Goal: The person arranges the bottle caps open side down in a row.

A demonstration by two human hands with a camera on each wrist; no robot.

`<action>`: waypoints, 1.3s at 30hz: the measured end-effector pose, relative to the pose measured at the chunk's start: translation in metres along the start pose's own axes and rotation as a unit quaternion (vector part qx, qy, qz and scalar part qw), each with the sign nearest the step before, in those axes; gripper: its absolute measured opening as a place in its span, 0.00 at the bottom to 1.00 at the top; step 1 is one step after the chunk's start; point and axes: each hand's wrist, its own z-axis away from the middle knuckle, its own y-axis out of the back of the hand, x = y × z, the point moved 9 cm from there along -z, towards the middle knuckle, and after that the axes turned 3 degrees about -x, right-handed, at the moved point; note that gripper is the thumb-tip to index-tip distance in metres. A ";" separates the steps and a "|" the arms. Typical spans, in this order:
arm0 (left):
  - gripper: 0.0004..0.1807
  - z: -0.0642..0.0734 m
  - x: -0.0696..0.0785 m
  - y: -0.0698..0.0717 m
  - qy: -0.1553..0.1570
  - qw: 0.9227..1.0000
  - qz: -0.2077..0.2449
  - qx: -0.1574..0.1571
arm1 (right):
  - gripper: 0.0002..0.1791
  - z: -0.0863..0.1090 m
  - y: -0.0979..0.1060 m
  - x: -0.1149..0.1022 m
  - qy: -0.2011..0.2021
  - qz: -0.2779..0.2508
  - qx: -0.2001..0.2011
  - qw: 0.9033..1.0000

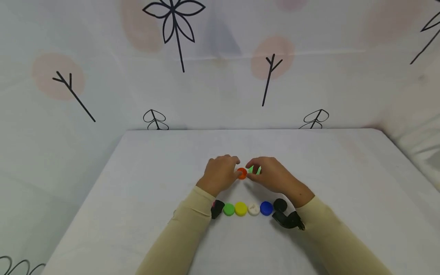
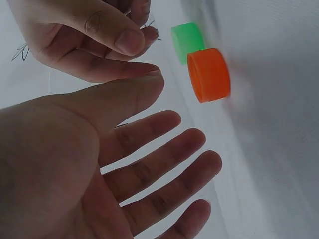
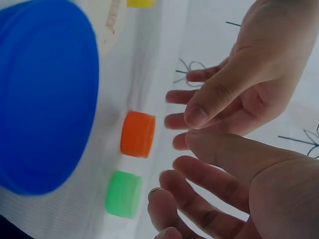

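Observation:
An orange bottle cap (image 1: 242,173) stands on the white table between the two hands, open side up in the left wrist view. Beside it is a light green cap (image 2: 188,41), partly covered by the right fingers in the head view. My left hand (image 1: 220,175) hovers by the orange cap with spread fingers and holds nothing. The right hand (image 1: 271,175) is over the green cap, its fingers loosely bent, nothing between them. Both wrist views show the caps apart from the fingers, and the two hands close together, thumb near the other hand's fingertips.
Nearer the body runs a row of caps: green (image 1: 228,209), yellow (image 1: 241,209), white (image 1: 253,209), blue (image 1: 266,208) and black (image 1: 280,205). A reddish piece at its left end is mostly hidden by the black left wrist camera (image 1: 217,209). A patterned cloth hangs behind the table.

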 end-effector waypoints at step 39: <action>0.13 -0.007 0.010 -0.018 -0.005 0.999 -0.030 -0.015 | 0.16 -0.003 -0.018 0.009 -0.011 -0.005 -0.058 0.998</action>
